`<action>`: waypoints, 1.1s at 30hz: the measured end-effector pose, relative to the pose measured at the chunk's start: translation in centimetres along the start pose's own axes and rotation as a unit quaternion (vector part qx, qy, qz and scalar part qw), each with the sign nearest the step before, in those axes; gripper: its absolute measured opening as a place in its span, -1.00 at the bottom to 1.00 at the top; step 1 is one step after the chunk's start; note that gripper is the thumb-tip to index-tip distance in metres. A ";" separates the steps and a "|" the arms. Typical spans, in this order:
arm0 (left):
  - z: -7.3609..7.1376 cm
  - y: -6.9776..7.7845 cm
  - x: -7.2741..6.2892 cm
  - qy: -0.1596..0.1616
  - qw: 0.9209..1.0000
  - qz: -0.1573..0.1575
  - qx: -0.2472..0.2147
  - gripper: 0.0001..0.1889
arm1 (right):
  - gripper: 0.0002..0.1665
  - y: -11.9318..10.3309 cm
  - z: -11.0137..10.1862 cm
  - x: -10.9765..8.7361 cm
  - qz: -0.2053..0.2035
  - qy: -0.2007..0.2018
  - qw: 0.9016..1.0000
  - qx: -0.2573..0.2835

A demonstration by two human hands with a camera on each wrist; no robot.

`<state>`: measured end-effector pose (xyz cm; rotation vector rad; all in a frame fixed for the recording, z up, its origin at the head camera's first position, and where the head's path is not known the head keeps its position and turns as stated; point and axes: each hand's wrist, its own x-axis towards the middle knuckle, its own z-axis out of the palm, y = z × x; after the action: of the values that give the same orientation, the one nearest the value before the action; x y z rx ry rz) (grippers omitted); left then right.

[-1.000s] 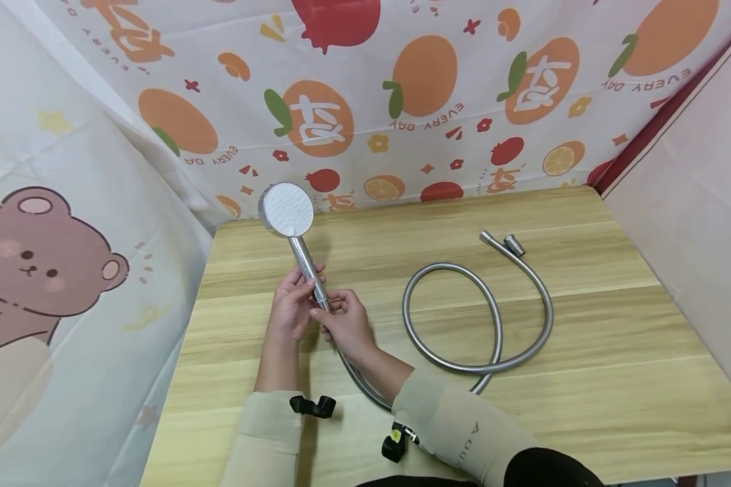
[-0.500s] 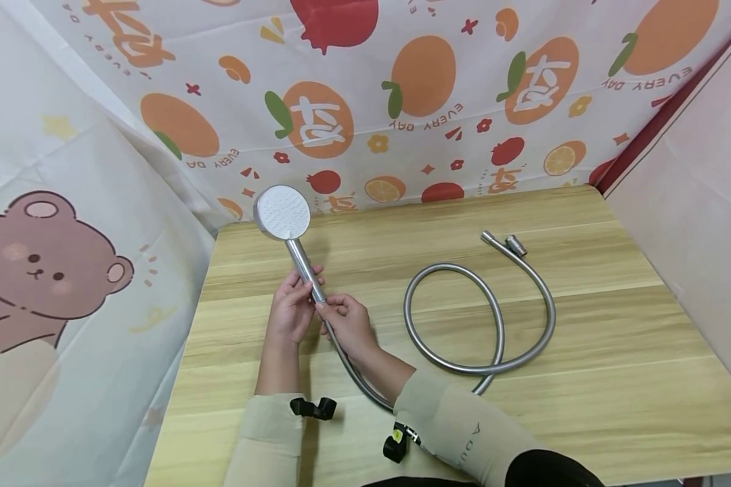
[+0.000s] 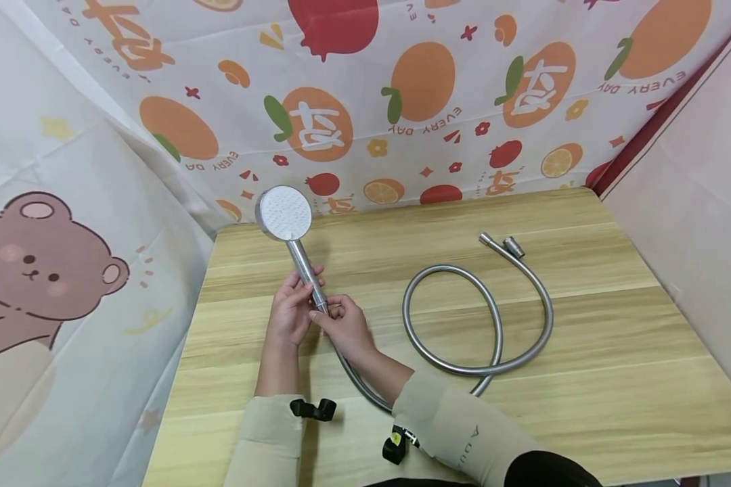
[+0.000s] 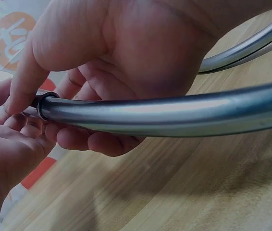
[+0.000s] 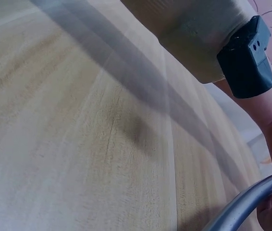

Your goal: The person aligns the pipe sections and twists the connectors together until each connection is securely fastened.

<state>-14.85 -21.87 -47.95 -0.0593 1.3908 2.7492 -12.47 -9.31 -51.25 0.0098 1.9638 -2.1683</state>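
Observation:
A chrome shower head [image 3: 285,213] with a round white face points up and left in the head view. My left hand [image 3: 289,318] grips its handle [image 3: 305,269] from below, thumb across the front. Just under the handle's end, my right hand [image 3: 350,333] pinches the top of the grey metal hose [image 3: 361,384] between thumb and fingers. In the left wrist view, a dark collar [image 4: 45,106] shows on the hose beside the right hand's fingers. Those fingers partly cover the joint between hose and handle. Only a curve of hose [image 5: 247,202] appears in the right wrist view.
The hose's loop [image 3: 406,304] lies on the wooden table [image 3: 609,379], right of my hands. Its free end [image 3: 486,239] rests near a small metal connector [image 3: 514,247]. A fruit-print cloth [image 3: 365,101] hangs behind the table.
The right thumb moved up over the joint, then back down to the hose top. The shower head shifted slightly left and down. The left hand keeps its grip.

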 end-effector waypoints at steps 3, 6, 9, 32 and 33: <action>0.1 0.1 0.1 0.003 1.000 -0.003 -0.006 -0.60 | -0.59 -0.3 0.0 -0.2 -0.014 0.013 0.999 -0.045; 0.0 0.0 0.1 0.002 1.000 -0.006 -0.008 -0.59 | -0.63 -0.5 -0.1 -0.4 -0.017 0.014 0.999 -0.049; -0.2 -0.2 0.2 0.000 1.000 -0.004 -0.008 -0.58 | -0.67 -0.6 -0.1 -0.4 -0.012 0.007 1.000 -0.025; 0.1 -0.5 -0.2 -0.008 1.000 0.006 0.003 -0.56 | -0.62 0.3 -0.6 -0.4 -0.052 0.025 0.993 -0.104; 0.1 -0.5 -0.2 -0.009 1.000 0.005 0.004 -0.56 | -0.63 0.3 -0.6 -0.4 -0.058 0.028 0.991 -0.116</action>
<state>-14.59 -21.53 -48.30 -0.0266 1.4011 2.7461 -12.12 -8.67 -51.53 -0.0834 2.2884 -2.0127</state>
